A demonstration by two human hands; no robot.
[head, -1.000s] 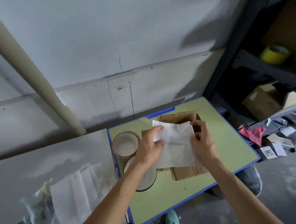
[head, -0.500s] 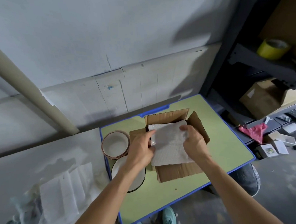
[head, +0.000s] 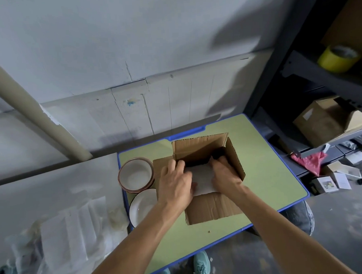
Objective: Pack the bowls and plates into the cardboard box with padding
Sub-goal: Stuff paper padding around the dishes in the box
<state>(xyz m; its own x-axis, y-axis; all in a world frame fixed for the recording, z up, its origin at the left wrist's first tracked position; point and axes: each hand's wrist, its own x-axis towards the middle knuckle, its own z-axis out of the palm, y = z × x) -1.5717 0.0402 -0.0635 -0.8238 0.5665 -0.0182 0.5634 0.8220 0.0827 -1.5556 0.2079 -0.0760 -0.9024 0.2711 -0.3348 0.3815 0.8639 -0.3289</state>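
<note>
An open cardboard box [head: 213, 207] stands on a small green table [head: 268, 174] with a blue rim. A white padding sheet [head: 202, 178] lies inside the box opening. My left hand [head: 175, 185] grips its left edge and my right hand [head: 225, 174] presses its right edge down into the box. Left of the box sits a stack of white bowls with brown rims [head: 136, 174]. In front of the bowls lies a white plate [head: 143, 207], partly hidden by my left forearm.
A pile of white padding sheets [head: 69, 232] lies on the floor at the left. At the right, a dark shelf holds a yellow tape roll [head: 337, 58] and a cardboard carton [head: 319, 121]. Small boxes and a pink bag [head: 309, 159] lie below it. The wall runs just behind the table.
Both hands have lowered the padding sheet from above the box down into its opening. The box flaps now show around the hands.
</note>
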